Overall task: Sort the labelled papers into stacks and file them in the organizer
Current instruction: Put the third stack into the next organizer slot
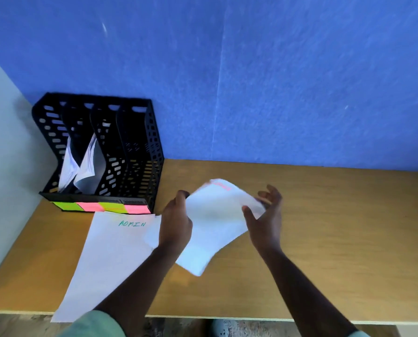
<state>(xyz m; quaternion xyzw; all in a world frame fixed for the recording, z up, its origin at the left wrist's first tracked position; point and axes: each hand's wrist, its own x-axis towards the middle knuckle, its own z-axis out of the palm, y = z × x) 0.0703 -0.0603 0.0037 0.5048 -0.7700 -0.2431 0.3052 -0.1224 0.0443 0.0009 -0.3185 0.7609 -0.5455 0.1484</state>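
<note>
A stack of white papers (pixel 215 222) with a blurred pink label near its top is lifted above the wooden desk (pixel 324 227), bowed between my two hands. My left hand (pixel 176 222) grips its left edge; my right hand (pixel 266 215) pinches its right edge with the other fingers spread. A white sheet labelled ADMIN in green (pixel 110 259) lies flat at the left, overhanging the desk's front edge. The black four-slot organizer (pixel 135 152) stands in the back left corner, with white papers (pixel 81 164) leaning in its two left slots. Green and pink sticky notes (pixel 101 207) mark its front.
A blue felt wall (pixel 276 81) backs the desk and a pale wall (pixel 1 154) closes the left side. The organizer's two right slots look dark inside. The desk's front edge (pixel 251 318) runs near the bottom of the view, with patterned floor below.
</note>
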